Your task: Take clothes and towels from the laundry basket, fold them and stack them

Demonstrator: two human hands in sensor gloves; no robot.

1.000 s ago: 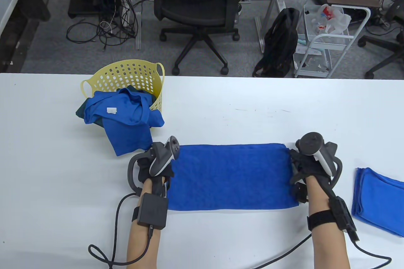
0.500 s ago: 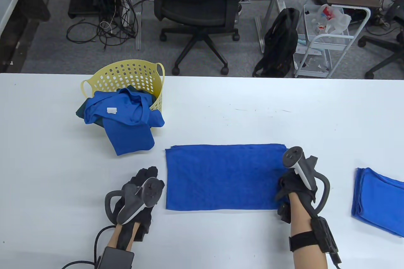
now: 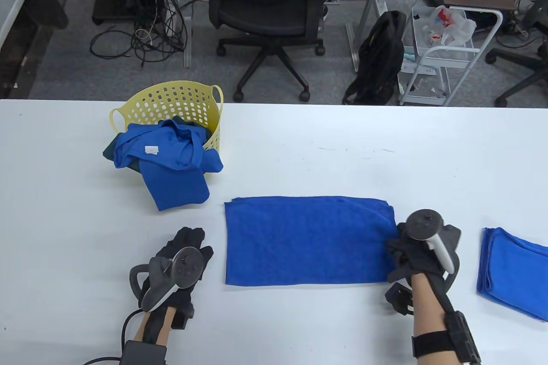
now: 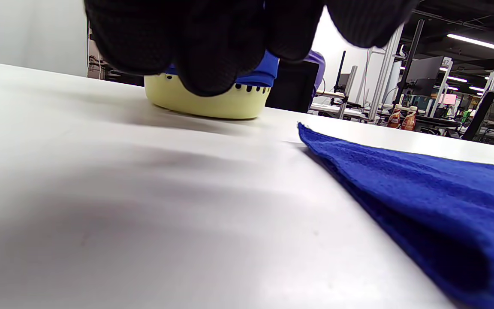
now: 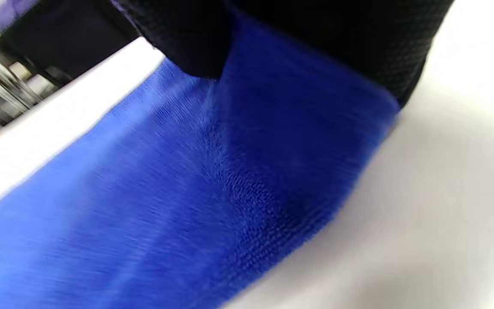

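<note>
A blue towel [image 3: 306, 240] lies flat, folded to a wide rectangle, in the middle of the white table [image 3: 299, 155]. My left hand [image 3: 192, 240] rests on the bare table just left of the towel, empty, fingers stretched out; in the left wrist view its fingers [image 4: 212, 47] hang above the table with the towel [image 4: 405, 184] to the right. My right hand [image 3: 396, 250] grips the towel's right edge. In the right wrist view its fingers [image 5: 187, 43] pinch the towel [image 5: 212, 180] and its edge is lifted a little.
A yellow laundry basket [image 3: 171, 102] stands at the back left, with blue clothes [image 3: 171, 159] spilling over its front onto the table. A folded blue towel [image 3: 513, 271] lies at the right edge. An office chair [image 3: 269, 5] stands beyond the table.
My left hand let go of the towel's left edge and drew back to the bare table. My right hand slid down from the far right corner and now grips the right edge.
</note>
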